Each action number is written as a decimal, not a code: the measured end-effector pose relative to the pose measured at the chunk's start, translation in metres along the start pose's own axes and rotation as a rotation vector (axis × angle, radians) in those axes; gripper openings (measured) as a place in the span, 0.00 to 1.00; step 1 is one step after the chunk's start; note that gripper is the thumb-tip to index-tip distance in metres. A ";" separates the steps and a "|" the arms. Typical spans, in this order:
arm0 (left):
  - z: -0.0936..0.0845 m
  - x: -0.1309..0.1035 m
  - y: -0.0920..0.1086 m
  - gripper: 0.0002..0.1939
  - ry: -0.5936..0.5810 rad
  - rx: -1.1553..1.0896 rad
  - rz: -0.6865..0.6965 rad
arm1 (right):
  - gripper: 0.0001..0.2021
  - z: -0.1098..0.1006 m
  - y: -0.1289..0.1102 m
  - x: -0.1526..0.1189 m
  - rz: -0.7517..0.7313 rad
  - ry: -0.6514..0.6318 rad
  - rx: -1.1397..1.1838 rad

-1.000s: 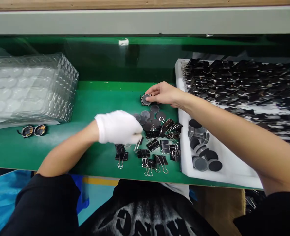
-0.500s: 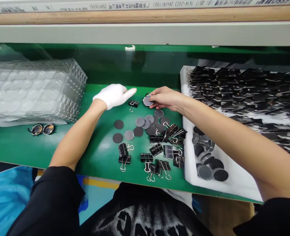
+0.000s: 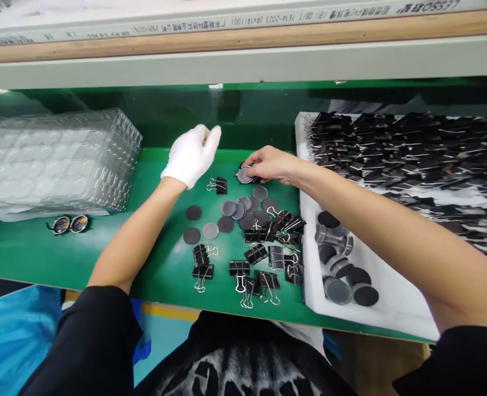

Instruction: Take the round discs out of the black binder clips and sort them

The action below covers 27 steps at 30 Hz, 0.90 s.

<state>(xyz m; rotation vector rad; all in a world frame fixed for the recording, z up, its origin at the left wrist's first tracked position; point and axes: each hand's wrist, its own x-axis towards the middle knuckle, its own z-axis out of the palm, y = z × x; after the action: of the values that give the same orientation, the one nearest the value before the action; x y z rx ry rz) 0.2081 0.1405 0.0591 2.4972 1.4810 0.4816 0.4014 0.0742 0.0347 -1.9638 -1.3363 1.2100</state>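
Observation:
My left hand [image 3: 191, 157], in a white glove, is raised above the table's back part. Its fingers are partly curled and the thumb stands apart, with nothing visible in them. Below it lies a black binder clip [image 3: 221, 186] with its wire handles to the left. My bare right hand [image 3: 271, 164] pinches a round grey-faced piece with a pale rim [image 3: 244, 175] and some black part behind it, partly hidden by the fingers. Several dark and grey discs [image 3: 228, 208] lie just in front, some overlapping. Nearer me are several more binder clips [image 3: 239, 268].
Stacked clear plastic trays [image 3: 57, 159] stand at the left, with round-framed glasses [image 3: 71, 224] before them. At the right, a white foam tray [image 3: 309, 300] holds rows of clipped black pieces [image 3: 363, 140] and loose round pieces [image 3: 337, 290]. A grey ledge [image 3: 243, 69] spans the back.
My left hand has risen and its fingers have curled. The nearby binder clip has turned, its handles now pointing left. My right hand still pinches the rimmed piece. The view has shifted slightly.

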 end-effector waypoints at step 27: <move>0.052 -0.006 0.001 0.28 -0.053 0.031 -0.271 | 0.19 0.016 0.004 -0.001 -0.562 -0.105 -0.544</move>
<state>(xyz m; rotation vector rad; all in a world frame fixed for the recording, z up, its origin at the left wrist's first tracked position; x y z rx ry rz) 0.2256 0.1344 0.0103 2.2618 1.7820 0.3440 0.3893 0.0703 0.0243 -1.6542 -2.2594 0.7299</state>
